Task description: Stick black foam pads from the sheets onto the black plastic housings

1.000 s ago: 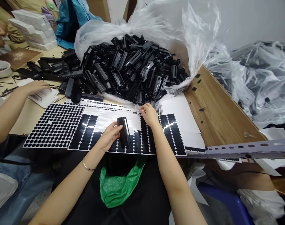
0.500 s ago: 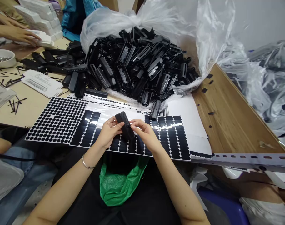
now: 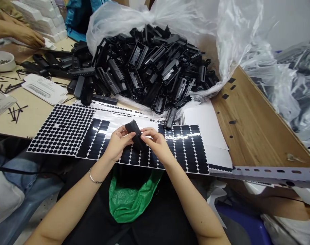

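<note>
A ribbed black plastic casing (image 3: 135, 132) is tilted over the sticker sheets, between my two hands. My left hand (image 3: 118, 143) grips its left side, thumb on the upper face and fingers behind. My right hand (image 3: 155, 141) is closed, with thumb and fingertips pinched against the casing's right edge; whether a small piece is between them is hidden. Under both hands lies a sheet of elongated black stickers (image 3: 180, 146). Left of it is a sheet of round black stickers (image 3: 60, 132).
Many similar black casings (image 3: 147, 68) are heaped in a clear plastic bag (image 3: 195, 20) behind. A wooden board (image 3: 249, 119) stands right, near a perforated metal edge (image 3: 272, 172). A green bag (image 3: 129, 204) hangs at my lap. A co-worker's hand (image 3: 30, 35) works far left, near a white bowl (image 3: 11, 63).
My hands and the casing have hardly moved; the right fingertips stay at its edge. The view shifts slightly. At far left, the co-worker's hands have moved closer together over the white pieces.
</note>
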